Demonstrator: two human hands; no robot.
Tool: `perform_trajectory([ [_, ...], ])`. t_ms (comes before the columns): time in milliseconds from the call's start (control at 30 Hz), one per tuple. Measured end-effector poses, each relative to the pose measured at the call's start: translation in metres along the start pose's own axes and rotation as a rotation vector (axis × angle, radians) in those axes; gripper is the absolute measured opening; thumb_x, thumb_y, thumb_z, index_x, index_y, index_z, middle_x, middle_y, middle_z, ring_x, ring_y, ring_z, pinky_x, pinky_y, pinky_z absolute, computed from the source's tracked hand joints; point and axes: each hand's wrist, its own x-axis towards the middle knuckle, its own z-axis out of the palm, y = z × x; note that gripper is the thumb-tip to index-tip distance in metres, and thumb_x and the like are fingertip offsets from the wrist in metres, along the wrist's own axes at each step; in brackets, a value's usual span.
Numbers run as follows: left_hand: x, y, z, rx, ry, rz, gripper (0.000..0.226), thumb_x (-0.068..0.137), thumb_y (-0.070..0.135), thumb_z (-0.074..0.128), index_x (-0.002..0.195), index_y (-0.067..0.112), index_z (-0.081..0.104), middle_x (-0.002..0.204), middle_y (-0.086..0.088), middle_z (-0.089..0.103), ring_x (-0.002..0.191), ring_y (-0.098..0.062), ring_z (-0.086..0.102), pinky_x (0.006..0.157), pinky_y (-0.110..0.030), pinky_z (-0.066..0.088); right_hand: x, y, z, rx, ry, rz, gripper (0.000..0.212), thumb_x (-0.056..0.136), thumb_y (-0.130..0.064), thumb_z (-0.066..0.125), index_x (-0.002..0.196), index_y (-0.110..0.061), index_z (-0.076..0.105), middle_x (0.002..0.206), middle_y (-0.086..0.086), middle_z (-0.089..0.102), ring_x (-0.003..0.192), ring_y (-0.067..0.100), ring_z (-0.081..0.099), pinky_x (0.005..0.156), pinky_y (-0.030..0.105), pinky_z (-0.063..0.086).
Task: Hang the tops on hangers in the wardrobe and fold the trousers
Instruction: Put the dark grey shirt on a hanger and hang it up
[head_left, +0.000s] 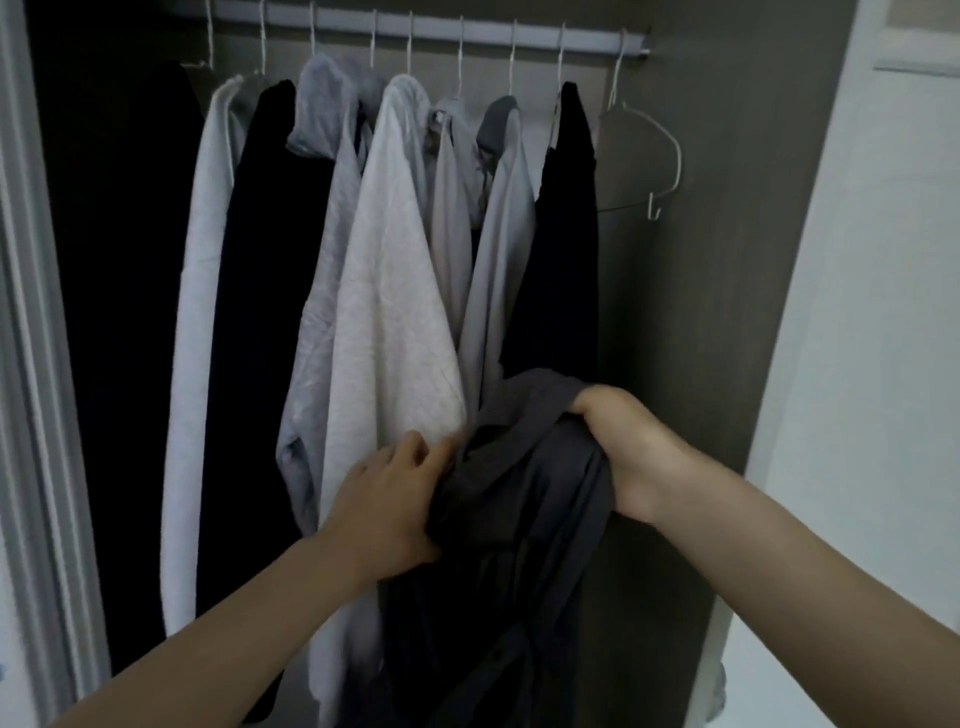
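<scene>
A dark grey buttoned shirt (519, 499) hangs between my two hands in front of the open wardrobe. My left hand (387, 504) grips its left edge near the collar. My right hand (631, 447) holds a bunch of the fabric at the top right. An empty white hanger (660, 150) hangs at the right end of the white rail (436, 32). Several tops in white, grey and black hang on hangers along the rail, among them a cream top (395, 291) and a black top (563, 249).
The wardrobe's brown side panel (727, 260) stands right of the empty hanger. A white wall (883, 312) lies beyond it. A white door frame (31, 415) borders the left side. The far left of the wardrobe is dark.
</scene>
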Motion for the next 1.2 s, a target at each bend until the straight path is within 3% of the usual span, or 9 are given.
perform_trajectory([
  [100, -0.013, -0.017, 0.012, -0.034, -0.178, -0.224, 0.098, 0.079, 0.049, 0.065, 0.151, 0.035, -0.001, 0.123, -0.001, 0.044, 0.112, -0.025, 0.052, 0.08, -0.036, 0.051, -0.005, -0.027, -0.02, 0.168, 0.109, -0.102, 0.024, 0.095, -0.018, 0.049, 0.106, -0.006, 0.067, 0.094, 0.015, 0.073, 0.083, 0.028, 0.07, 0.06, 0.03, 0.057],
  [167, -0.014, -0.025, 0.008, -0.198, -0.272, -0.452, 0.058, 0.089, 0.023, 0.058, 0.14, 0.009, 0.034, 0.105, -0.007, 0.063, 0.09, -0.024, 0.068, 0.065, -0.03, 0.054, -0.005, -0.041, -0.03, 0.193, 0.212, -0.185, 0.024, 0.097, -0.016, 0.045, 0.1, -0.008, 0.067, 0.09, 0.011, 0.073, 0.078, 0.024, 0.07, 0.055, 0.028, 0.057],
  [267, -0.009, -0.044, -0.012, -1.02, -0.357, -0.863, 0.021, 0.098, 0.003, 0.045, 0.112, -0.009, 0.056, 0.079, -0.024, 0.072, 0.058, -0.03, 0.071, 0.046, -0.03, 0.057, 0.0, -0.045, -0.036, 0.069, 0.3, -0.274, 0.02, 0.095, -0.012, 0.047, 0.092, -0.011, 0.067, 0.083, 0.006, 0.072, 0.074, 0.021, 0.068, 0.051, 0.024, 0.054],
  [433, 0.005, -0.063, -0.071, -1.88, -0.091, -0.971, 0.02, 0.096, -0.003, 0.041, 0.102, -0.005, 0.06, 0.08, -0.026, 0.072, 0.065, -0.035, 0.072, 0.046, -0.045, 0.058, 0.017, -0.032, -0.034, -0.221, 0.289, -0.25, 0.016, 0.092, -0.014, 0.053, 0.1, -0.014, 0.067, 0.089, 0.007, 0.071, 0.082, 0.024, 0.066, 0.064, 0.03, 0.056],
  [533, 0.02, -0.056, -0.092, -2.0, -0.026, -0.962, 0.024, 0.098, 0.002, 0.038, 0.1, -0.005, 0.061, 0.079, -0.023, 0.072, 0.064, -0.032, 0.073, 0.046, -0.043, 0.057, 0.024, -0.027, -0.034, -0.487, 0.368, -0.31, 0.009, 0.087, -0.016, 0.053, 0.095, -0.019, 0.057, 0.087, 0.003, 0.064, 0.075, 0.017, 0.061, 0.059, 0.024, 0.048],
  [700, 0.046, -0.039, -0.108, -1.996, -0.021, -0.897, 0.033, 0.104, 0.018, 0.037, 0.102, -0.004, 0.062, 0.084, -0.024, 0.072, 0.072, -0.033, 0.072, 0.047, -0.046, 0.057, 0.026, -0.034, -0.023, -1.177, 0.225, -0.19, 0.048, 0.086, -0.031, 0.059, 0.124, -0.018, 0.033, 0.096, -0.002, 0.051, 0.077, 0.008, 0.053, 0.056, 0.02, 0.043],
  [867, 0.066, -0.031, -0.114, -1.911, -0.132, -0.816, 0.033, 0.103, 0.017, 0.039, 0.1, -0.007, 0.06, 0.081, -0.028, 0.071, 0.087, -0.037, 0.065, 0.05, -0.047, 0.058, 0.025, -0.104, -0.001, -1.136, 0.346, -0.398, 0.088, 0.078, -0.042, 0.071, 0.145, -0.014, 0.02, 0.142, 0.012, 0.034, 0.129, 0.033, 0.038, 0.106, 0.038, 0.037],
  [1033, 0.07, -0.031, -0.126, -1.832, -0.234, -0.692, 0.015, 0.085, -0.002, 0.052, 0.09, -0.009, 0.065, 0.081, -0.024, 0.071, 0.072, -0.035, 0.069, 0.052, -0.041, 0.059, 0.051, -0.184, 0.017, -1.128, 0.894, -0.725, 0.058, 0.086, -0.021, 0.059, 0.131, 0.002, 0.03, 0.138, 0.021, 0.03, 0.126, 0.043, 0.028, 0.103, 0.046, 0.033],
  [1200, 0.073, -0.036, -0.138, -1.794, -0.209, -0.67, 0.021, 0.08, -0.019, 0.053, 0.096, -0.013, 0.065, 0.101, -0.025, 0.066, 0.092, -0.036, 0.065, 0.061, -0.043, 0.061, 0.095, -0.234, 0.004, -1.104, 0.99, -0.59, 0.059, 0.092, -0.026, 0.055, 0.136, 0.004, 0.032, 0.142, 0.024, 0.031, 0.132, 0.039, 0.027, 0.107, 0.043, 0.032],
])
